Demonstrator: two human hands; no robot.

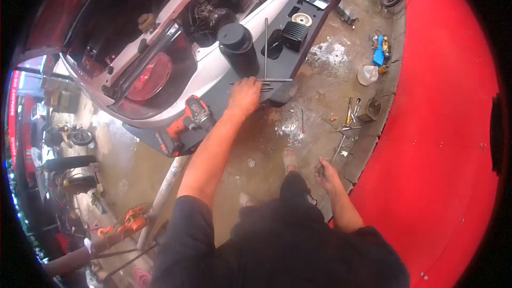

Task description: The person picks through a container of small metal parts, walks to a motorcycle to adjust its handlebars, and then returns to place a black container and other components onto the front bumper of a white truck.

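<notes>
My left hand (245, 96) reaches out onto the dark bumper (290, 61) of a white vehicle. Its fingers are closed over slim dark metal rods (266, 88), whose ends stick out past the fingers. Just beyond them stands a black cylindrical container (237, 48), and a T-handle wrench (266, 48) lies beside it. Nearer to me, a red and black cordless drill (186, 122) rests on the bumper, left of my forearm. My right hand (329, 177) hangs low over the floor with curled fingers around something small and dark that I cannot make out.
Along the kerb at right lie several hand tools (349, 112), a metal can (372, 108), and a white plastic jug (367, 74). A red panel (432, 144) borders that side. At lower left is an orange hoist or clamp (128, 221) with metal poles. The floor is wet.
</notes>
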